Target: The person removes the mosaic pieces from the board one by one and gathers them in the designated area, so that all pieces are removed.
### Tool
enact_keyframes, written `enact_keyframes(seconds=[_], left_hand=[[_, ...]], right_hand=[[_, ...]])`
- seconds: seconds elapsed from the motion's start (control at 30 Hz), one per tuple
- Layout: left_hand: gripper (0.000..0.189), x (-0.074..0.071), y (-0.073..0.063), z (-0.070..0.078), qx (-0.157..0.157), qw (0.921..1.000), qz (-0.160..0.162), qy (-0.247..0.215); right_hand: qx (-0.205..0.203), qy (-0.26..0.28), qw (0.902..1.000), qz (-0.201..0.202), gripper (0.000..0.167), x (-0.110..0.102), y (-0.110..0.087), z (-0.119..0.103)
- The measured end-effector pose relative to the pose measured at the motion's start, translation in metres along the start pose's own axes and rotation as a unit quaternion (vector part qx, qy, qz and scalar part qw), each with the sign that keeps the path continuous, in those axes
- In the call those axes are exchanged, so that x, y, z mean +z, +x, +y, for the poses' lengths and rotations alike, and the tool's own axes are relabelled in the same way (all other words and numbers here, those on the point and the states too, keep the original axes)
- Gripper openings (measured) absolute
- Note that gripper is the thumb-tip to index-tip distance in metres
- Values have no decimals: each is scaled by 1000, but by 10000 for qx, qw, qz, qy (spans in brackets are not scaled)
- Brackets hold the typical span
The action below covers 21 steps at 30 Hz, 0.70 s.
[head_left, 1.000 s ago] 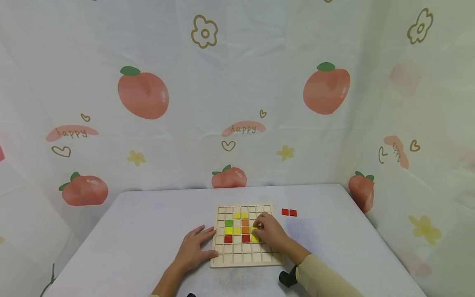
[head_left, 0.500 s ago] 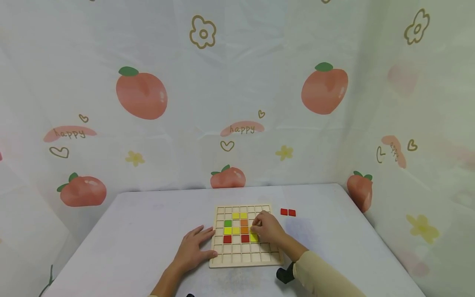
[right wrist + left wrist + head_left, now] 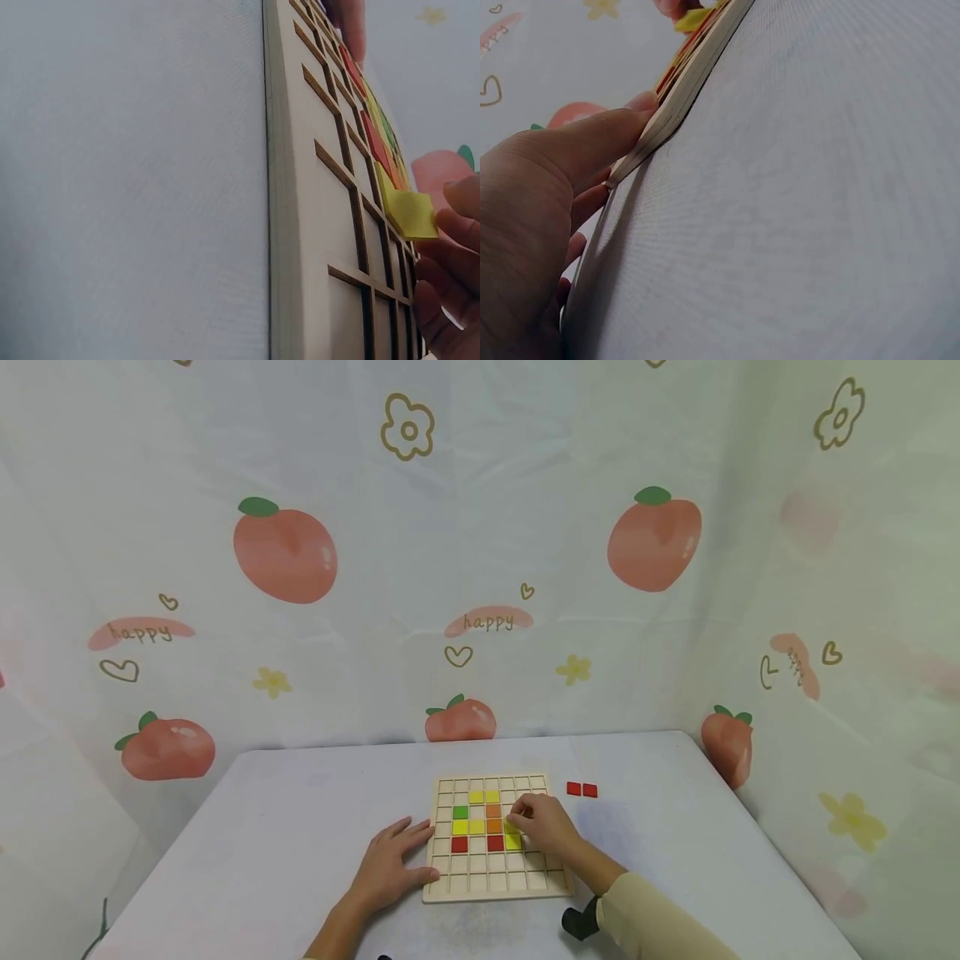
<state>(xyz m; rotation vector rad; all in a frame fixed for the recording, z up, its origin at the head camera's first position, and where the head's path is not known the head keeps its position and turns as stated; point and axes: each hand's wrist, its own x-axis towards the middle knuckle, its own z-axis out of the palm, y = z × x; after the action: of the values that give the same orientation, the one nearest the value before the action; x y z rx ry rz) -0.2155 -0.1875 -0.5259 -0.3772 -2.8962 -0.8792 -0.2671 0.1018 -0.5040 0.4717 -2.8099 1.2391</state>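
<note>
A light wooden grid board (image 3: 477,883) lies on the table with coloured square tiles in some cells. My right hand (image 3: 551,827) is over its right part, finger and thumb pinching a yellow tile (image 3: 414,215). That tile is tilted, one edge at the grid, beside another yellow tile (image 3: 513,842) lying in a cell. My left hand (image 3: 386,864) rests along the left edge of the board, fingers extended and thumb (image 3: 615,135) on the near left corner. Green (image 3: 461,812), orange (image 3: 493,811), red (image 3: 459,844) and more yellow tiles lie in the middle cells.
Two red tiles (image 3: 582,790) lie side by side on the white table (image 3: 322,810), past the board's far right corner. A black object (image 3: 580,922) shows beside the right sleeve (image 3: 652,914). A printed curtain (image 3: 480,527) stands behind and to the sides.
The right hand, still pinching the yellow tile over the same part of the board, has dipped slightly since half a second ago. The left hand has stayed at the board's edge.
</note>
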Motion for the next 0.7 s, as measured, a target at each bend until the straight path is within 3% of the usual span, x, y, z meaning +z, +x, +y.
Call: enact_keyframes(seconds=[0.27, 0.7], left_hand=[[75, 0, 0, -1, 52, 10000, 17, -13], [76, 0, 0, -2, -15, 10000, 5, 23]], right_hand=[[-188, 148, 9997, 47, 8, 1, -3, 1], [-217, 59, 9990, -376, 14, 2, -1, -1]])
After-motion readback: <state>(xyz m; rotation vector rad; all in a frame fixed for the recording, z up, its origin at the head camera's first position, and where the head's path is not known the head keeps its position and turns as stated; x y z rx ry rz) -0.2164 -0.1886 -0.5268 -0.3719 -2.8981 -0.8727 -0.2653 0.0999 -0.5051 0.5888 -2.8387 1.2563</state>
